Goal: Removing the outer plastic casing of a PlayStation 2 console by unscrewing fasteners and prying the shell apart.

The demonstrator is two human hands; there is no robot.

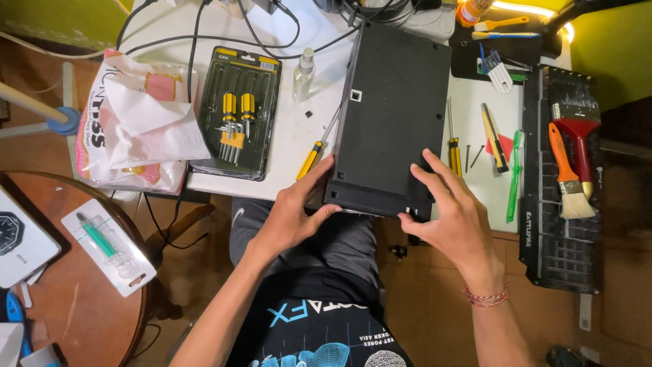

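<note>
Matt black plastic laptop base [394, 115]; white smooth table [292, 129], glossy plastic screwdriver pack [238, 112]

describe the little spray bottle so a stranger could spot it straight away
Start at the black laptop base under both hands on the white table. Just left of its far corner stands a small clear spray bottle, beside the screwdriver set; it alone is transparent.

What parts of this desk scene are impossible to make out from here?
Head view only:
- Underside of the black device: faces the table.
- Its near edge: covered by the left hand and right hand.
- Its far edge: buried under cables.
- Round table: cut by the frame.
</note>
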